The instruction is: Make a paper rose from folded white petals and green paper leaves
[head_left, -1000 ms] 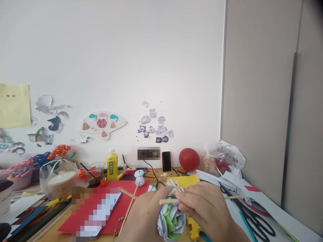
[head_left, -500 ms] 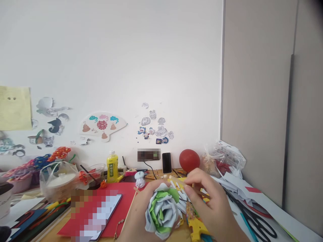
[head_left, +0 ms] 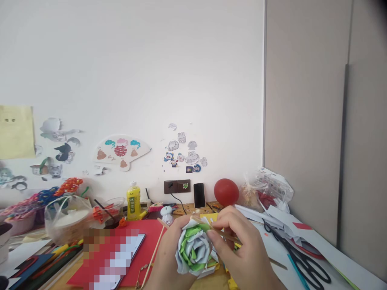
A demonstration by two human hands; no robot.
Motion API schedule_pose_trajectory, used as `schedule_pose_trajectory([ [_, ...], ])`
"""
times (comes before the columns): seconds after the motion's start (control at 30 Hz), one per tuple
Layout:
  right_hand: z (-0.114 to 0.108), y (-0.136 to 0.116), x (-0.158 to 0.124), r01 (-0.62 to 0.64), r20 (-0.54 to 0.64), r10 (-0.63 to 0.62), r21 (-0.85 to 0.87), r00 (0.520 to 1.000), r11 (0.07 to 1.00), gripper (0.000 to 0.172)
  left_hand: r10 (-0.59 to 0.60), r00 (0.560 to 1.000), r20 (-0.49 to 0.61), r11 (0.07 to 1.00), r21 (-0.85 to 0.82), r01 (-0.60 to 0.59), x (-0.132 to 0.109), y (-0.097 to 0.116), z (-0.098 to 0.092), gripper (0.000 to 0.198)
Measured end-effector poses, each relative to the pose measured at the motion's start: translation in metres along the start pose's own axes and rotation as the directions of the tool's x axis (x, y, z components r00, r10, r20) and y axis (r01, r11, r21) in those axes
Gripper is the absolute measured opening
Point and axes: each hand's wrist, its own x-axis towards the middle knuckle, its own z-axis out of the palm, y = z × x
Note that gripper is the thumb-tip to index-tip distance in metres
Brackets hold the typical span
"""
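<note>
A paper rose [head_left: 195, 251] with layered pale grey-white and green petals faces me, low in the middle. My left hand [head_left: 169, 253] is closed around it from behind and the left; the base of the rose is hidden. My right hand [head_left: 242, 249] is closed at the rose's right side, thumb and fingers pinching a thin wooden stick [head_left: 226, 235]. The stick's left end lies along the upper petals, and its other end seems to come out past the right of the hand. The thumb tip is close against the petal edge.
Left are red paper [head_left: 121, 266], a phone [head_left: 133, 255], a yellow bottle [head_left: 133, 201] and a bagged tub [head_left: 71, 221]. Behind stand another phone [head_left: 199, 195] and a red balloon [head_left: 226, 192]. Black scissors [head_left: 305, 262] and white paper [head_left: 323, 249] lie right.
My right hand has moved left and in against the rose, bringing the stick to its upper petals. The rose has turned slightly. The camera view has shifted a little.
</note>
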Motion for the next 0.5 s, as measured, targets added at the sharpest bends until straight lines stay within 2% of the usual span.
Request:
schedule_pose_trajectory([
  [0.17, 0.001, 0.001, 0.001, -0.008, -0.023, 0.007, -0.044, 1.0, 0.999, 0.023, -0.088, 0.996, -0.013, 0.995, -0.044, 0.087, -0.002, -0.005, 0.006, 0.037],
  [0.27, 0.001, 0.0, 0.002, -0.024, -0.034, 0.022, -0.035, 0.999, 0.999, 0.013, -0.097, 0.995, 0.014, 0.994, -0.049, 0.097, -0.002, -0.004, 0.006, 0.034],
  [0.4, -0.004, 0.0, 0.002, 0.151, 0.042, -0.148, -0.081, 0.988, 0.985, 0.013, -0.133, 0.991, 0.008, 0.991, 0.0, 0.133, 0.0, 0.004, 0.0, 0.038],
  [0.5, -0.007, 0.001, 0.003, 0.213, 0.063, -0.207, -0.107, 0.976, 0.971, 0.013, -0.13, 0.991, 0.038, 0.991, -0.024, 0.131, 0.0, 0.005, -0.002, 0.034],
])
